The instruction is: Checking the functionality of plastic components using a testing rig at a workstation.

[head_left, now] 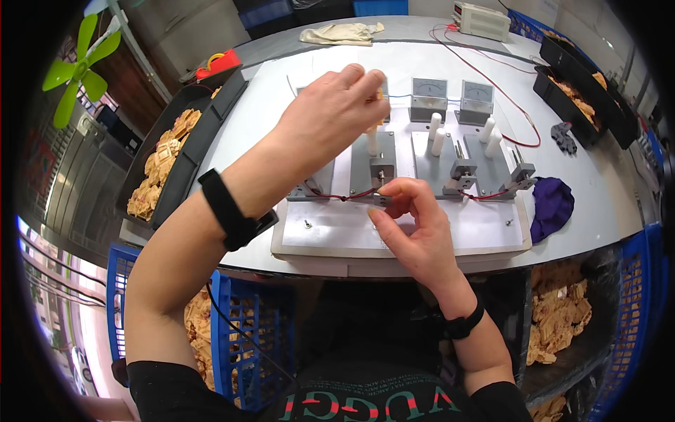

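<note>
My left hand (pixel 334 105) is raised over the second test fixture from the left, its fingers curled round a small yellow piece (pixel 377 126) that they mostly hide. Below it stands a white post, partly covered by the hand. My right hand (pixel 416 228) is at the front of the same fixture, thumb and forefinger apart, with the forefinger tip close to a small metal clamp block (pixel 382 169). Whether it touches the block, I cannot tell. Red wires (pixel 358 195) run along the front of the fixtures.
Two analogue meters (pixel 429 95) stand behind grey fixture plates with white posts (pixel 437 141). Black trays of tan moulded parts (pixel 169 155) flank the table. A purple cloth (pixel 552 207) lies right, a power supply (pixel 481 22) at the back. Blue crates (pixel 242 344) stand below; a green fan (pixel 81 70) is left.
</note>
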### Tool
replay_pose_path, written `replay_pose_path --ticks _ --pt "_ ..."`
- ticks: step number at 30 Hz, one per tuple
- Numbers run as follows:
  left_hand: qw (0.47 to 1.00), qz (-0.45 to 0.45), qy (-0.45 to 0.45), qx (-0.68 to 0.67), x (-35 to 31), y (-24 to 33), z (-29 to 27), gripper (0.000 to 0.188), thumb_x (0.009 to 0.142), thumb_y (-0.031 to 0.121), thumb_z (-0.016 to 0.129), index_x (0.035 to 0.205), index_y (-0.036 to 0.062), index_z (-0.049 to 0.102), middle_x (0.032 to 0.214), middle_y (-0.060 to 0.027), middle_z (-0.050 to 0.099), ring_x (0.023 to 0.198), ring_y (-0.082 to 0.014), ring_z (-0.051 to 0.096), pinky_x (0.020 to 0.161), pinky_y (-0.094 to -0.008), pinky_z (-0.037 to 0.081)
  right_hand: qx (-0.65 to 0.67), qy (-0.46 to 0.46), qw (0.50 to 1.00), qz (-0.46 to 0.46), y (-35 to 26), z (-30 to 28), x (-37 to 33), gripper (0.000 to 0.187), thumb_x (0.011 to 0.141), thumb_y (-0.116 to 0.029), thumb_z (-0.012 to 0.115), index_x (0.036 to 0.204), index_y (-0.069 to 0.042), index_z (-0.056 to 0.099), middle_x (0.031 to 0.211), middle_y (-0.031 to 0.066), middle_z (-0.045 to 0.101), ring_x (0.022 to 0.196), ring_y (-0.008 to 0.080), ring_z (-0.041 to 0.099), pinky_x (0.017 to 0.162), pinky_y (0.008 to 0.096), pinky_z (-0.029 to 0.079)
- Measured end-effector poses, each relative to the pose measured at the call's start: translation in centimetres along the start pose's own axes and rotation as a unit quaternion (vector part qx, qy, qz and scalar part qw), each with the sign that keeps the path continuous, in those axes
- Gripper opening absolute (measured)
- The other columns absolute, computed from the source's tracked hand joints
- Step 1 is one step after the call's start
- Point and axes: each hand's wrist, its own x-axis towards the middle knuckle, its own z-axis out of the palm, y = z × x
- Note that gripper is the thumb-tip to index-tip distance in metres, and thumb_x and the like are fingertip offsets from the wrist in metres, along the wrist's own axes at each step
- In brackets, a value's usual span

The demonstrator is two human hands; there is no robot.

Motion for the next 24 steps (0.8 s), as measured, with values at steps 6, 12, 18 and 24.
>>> replay_pose_path --ticks 6,12,18,24 --pt "0.989 0.001 -0.046 -0.142 -1.6 0.4 -0.5 0.037 0.073 0.000 0.062 0.107 0.0128 0.057 0.116 -0.0054 0.049 0.114 -0.0256 0.050 0.081 -0.0328 0.055 0.006 -0.017 1.000 -0.003 0.2 -0.1 0.0 0.028 0.082 -0.010 0.069 0.106 -0.005 0.055 0.095 0.0046 0.058 0.078 0.0123 0.057 0.069 0.0263 0.049" --pt "0.960 -0.006 -0.121 -0.254 -1.3 1.9 -0.5 0.061 0.077 -0.006 0.058 0.133 0.0152 0.049 0.122 -0.0090 0.053 0.118 -0.0253 0.052 0.083 -0.0349 0.054 0.028 -0.014 0.999 0.007 0.2 0.1 0.1 0.029 0.082 -0.008 0.069 0.107 -0.005 0.055 0.094 0.0040 0.058 0.078 0.0115 0.058 0.069 0.0263 0.049" --pt "0.937 -0.203 0.011 -0.285 -11.9 2.6 -6.9 0.056 0.081 -0.005 0.055 0.135 0.0096 0.048 0.140 -0.0128 0.044 0.129 -0.0288 0.043 0.106 -0.0361 0.037 0.052 0.006 0.997 0.051 1.1 0.4 0.0 0.045 0.085 -0.004 0.065 0.124 -0.006 0.044 0.101 0.0079 0.055 0.090 0.0138 0.058 0.078 0.0274 0.047" --pt "0.780 -0.526 0.003 -0.338 -23.3 3.6 -10.8 0.049 0.091 0.005 0.053 0.139 0.0080 0.041 0.141 -0.0067 0.044 0.124 -0.0195 0.047 0.101 -0.0334 0.040 0.020 -0.014 0.997 0.075 0.9 0.7 -0.1 0.043 0.091 0.000 0.055 0.129 -0.004 0.035 0.105 0.0105 0.056 0.101 0.0167 0.056 0.089 0.0279 0.044"
